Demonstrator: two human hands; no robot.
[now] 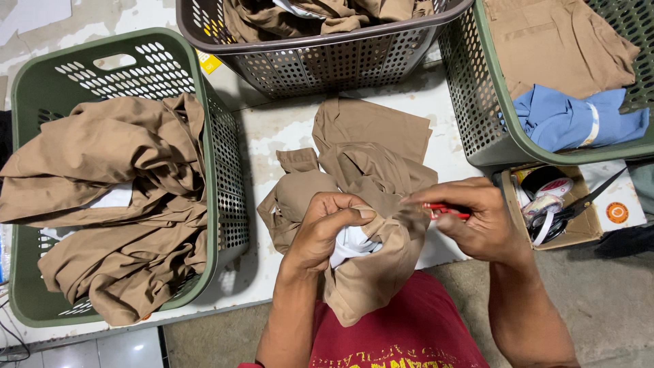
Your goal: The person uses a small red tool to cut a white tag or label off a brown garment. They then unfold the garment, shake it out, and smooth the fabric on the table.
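Note:
A tan garment [368, 170] lies bunched on the white table [272, 129] and hangs over its front edge onto my lap. My left hand [323, 228] grips a fold of this garment where a white lining or label [351, 242] shows. My right hand [473, 218] pinches a small red-handled tool [446, 210], its tip against the fabric just right of my left thumb. The tool's blade end is hidden by fabric and fingers.
A green basket [225, 170] heaped with tan garments stands at left. A grey-brown basket [320, 61] of tan clothes sits at the back. Right is a green basket [477, 102] with tan and blue [572, 119] garments. A small cardboard box [579, 228] holds tape rolls and scissors [586, 197].

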